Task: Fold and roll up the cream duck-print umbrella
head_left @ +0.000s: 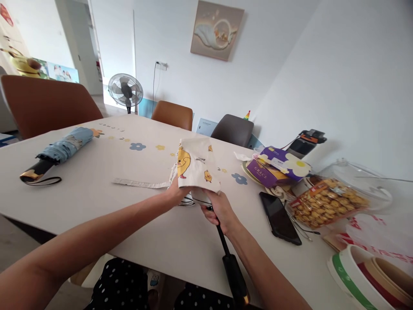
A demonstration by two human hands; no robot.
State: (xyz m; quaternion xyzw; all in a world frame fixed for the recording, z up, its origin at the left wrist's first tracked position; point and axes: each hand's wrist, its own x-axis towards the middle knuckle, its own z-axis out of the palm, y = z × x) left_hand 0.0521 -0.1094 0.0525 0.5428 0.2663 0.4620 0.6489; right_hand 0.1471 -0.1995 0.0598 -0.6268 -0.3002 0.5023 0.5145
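A white umbrella (198, 165) with yellow duck prints is in front of me, its canopy partly folded and loose. Its thin black shaft runs down to a black handle (235, 277) pointing toward me. My right hand (222, 211) is closed around the lower canopy, where the shaft comes out. At the left edge of the cloth, my left hand (177, 192) grips the fabric, with most of its fingers hidden behind it. A pale strap-like strip (138, 184) stretches left from the canopy across the table. Farther left lies a folded blue umbrella (67, 144) with a black handle and wrist loop.
The white table (145, 224) has printed flowers. To the right are a black phone (280, 218), a cable, a purple box (274, 168), a dark bottle (305, 144), a clear jar of snacks (332, 200) and tape rolls (358, 271). Chairs and a fan (125, 90) stand beyond.
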